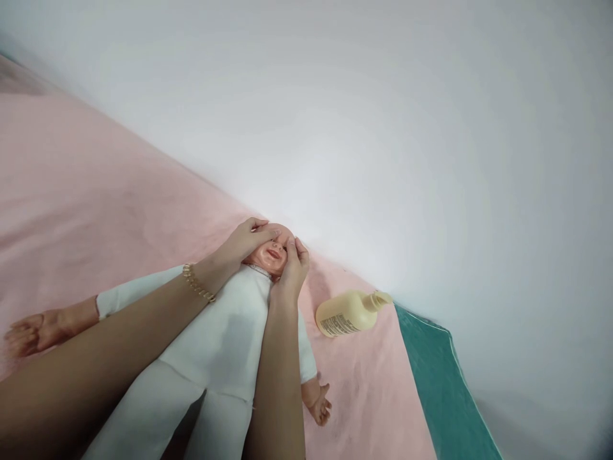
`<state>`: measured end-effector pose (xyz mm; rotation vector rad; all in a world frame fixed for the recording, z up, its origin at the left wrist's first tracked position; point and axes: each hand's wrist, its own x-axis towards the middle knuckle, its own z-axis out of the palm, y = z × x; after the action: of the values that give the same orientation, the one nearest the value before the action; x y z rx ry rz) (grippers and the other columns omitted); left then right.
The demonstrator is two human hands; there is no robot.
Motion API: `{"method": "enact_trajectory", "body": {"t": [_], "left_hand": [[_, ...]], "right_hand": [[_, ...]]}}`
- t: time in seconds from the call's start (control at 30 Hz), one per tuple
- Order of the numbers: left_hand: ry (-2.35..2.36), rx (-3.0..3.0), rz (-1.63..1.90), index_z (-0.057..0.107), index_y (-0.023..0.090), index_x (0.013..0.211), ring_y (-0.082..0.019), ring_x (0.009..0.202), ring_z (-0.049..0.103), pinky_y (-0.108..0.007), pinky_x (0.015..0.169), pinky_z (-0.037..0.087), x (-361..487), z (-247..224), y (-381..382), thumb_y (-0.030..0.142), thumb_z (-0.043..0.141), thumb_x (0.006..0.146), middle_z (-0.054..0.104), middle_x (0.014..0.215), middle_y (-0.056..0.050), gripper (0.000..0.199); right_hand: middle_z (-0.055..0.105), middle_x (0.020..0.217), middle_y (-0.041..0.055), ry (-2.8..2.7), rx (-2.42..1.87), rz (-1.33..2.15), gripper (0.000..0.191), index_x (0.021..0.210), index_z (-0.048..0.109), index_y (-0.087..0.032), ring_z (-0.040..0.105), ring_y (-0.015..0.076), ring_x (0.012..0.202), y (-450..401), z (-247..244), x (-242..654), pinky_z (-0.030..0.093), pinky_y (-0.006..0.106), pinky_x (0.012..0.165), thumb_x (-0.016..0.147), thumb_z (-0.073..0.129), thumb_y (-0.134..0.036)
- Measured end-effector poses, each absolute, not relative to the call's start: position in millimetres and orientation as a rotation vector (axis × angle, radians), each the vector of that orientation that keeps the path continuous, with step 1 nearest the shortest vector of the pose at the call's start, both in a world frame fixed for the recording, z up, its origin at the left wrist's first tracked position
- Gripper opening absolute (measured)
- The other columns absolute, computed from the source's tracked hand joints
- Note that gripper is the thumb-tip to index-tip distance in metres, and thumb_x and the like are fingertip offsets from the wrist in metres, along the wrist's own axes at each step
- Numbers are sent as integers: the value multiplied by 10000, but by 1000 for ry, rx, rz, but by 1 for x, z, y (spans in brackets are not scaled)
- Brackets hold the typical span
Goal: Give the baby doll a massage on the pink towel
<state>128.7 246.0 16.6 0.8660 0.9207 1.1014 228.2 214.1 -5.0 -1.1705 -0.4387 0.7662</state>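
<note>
A baby doll [225, 338] with a white cloth body lies face up on a pink cloth, its head away from me. My left hand [246, 241] lies along one side of the doll's head, its thumb on the forehead above the eye. On the other side, my right hand [294, 265] rests against the head, with the thumb near the other eye and the fingers curled at the temple. Both hands hold the head between them. The doll's smiling mouth shows between my thumbs. A bracelet [197, 285] circles my left wrist.
A yellow pump bottle [347, 313] stands to the right of the doll's head. The pink cloth [119, 191] lies over a green surface [440, 377] that shows at the right. Behind them rises a plain white wall [359, 128]. The doll's arms spread to both sides.
</note>
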Motion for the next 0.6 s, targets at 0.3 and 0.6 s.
{"method": "enact_trajectory", "body": {"t": [0.3,0.6], "left_hand": [[966,813,1096,621,164,999,-249,939,676,-304,756,538,129,22,244,261,771,706,679,1043,-87,343],[904,764,1172,619,167,941,-231,928,661,-319,813,530,136,20,243,298,669,788,667,1008,-72,207]], "right_hand": [[713,1157,84,-402,-1193,750,349,1092,674,-166,687,216,1087,216,-2,229,564,407,999,761,732,-261],[715,1214,71,-344,-1117,750,312,1079,717,-188,695,211,1063,223,-15,233,584,430,966,797,589,-226]]}}
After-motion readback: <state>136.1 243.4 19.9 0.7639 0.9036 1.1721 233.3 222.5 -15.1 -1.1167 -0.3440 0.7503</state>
